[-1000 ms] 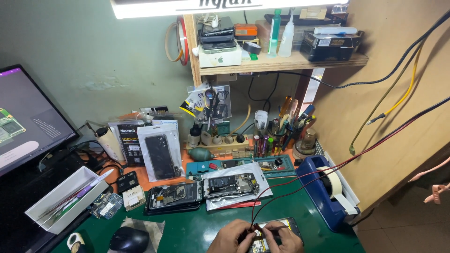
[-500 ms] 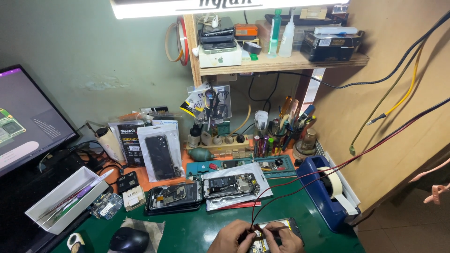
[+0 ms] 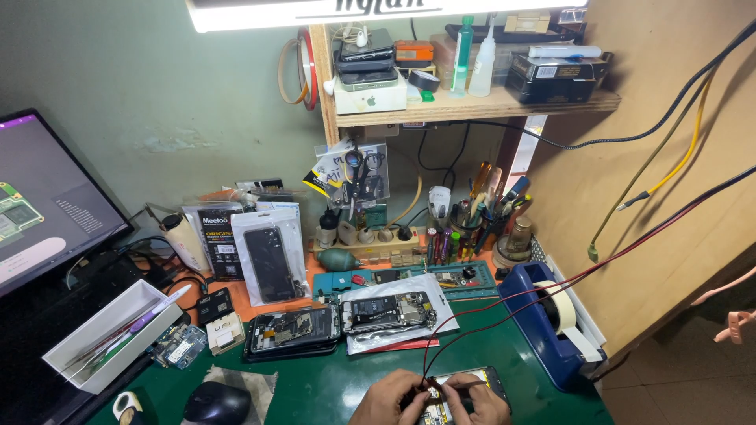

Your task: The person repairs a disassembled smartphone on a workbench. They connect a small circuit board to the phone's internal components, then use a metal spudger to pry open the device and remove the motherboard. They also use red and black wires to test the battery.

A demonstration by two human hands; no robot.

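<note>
left hand and right hand each pinch probe lead on opened phone at desk's near edge. red wire and black wire run up. probing underway; two other opened phones untouched.

Both hands at an opened phone on the green bench mat.

The left hand and right hand meet at the bottom edge of the view over an opened phone lying flat on the green mat; each hand pinches a probe, one on a red lead and one on a black lead running up to the right. Behind the hands lie two more opened phones, side by side, the right one on a clear bag. A blue tape dispenser stands to the right, a computer mouse to the left, and a white tray near the monitor.
</note>
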